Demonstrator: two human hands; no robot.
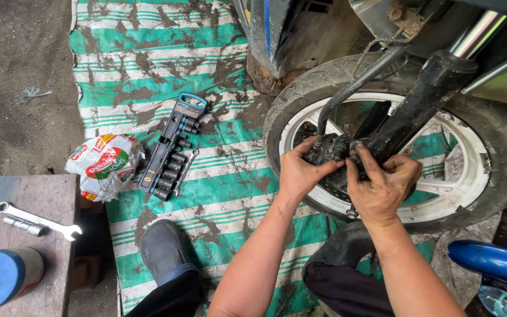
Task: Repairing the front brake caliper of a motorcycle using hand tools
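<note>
- Work is well under way at the motorcycle's front wheel (470,170): both hands are on the dark brake caliper (333,149), which sits at the foot of the black fork leg (418,105), just inside the white rim.
- Judging by the grip, the caliper is being worked on or off its mount; whether its bolts are in or out cannot be told, since the hands cover them.
- The left hand (300,173) is closed on the caliper's left side, thumb lying across its lower face.
- The right hand (382,185) is curled around the caliper's right side and the fork foot, index finger stretched up onto the caliper.
- The caliper thus lies between the two hands, touching both, at the far ends of the fingers.
- Tools lie unused, well apart to the left: a socket set (171,149) on the striped green mat (148,53), and a spanner (39,220) on the wooden bench (30,194) at near left.
</note>
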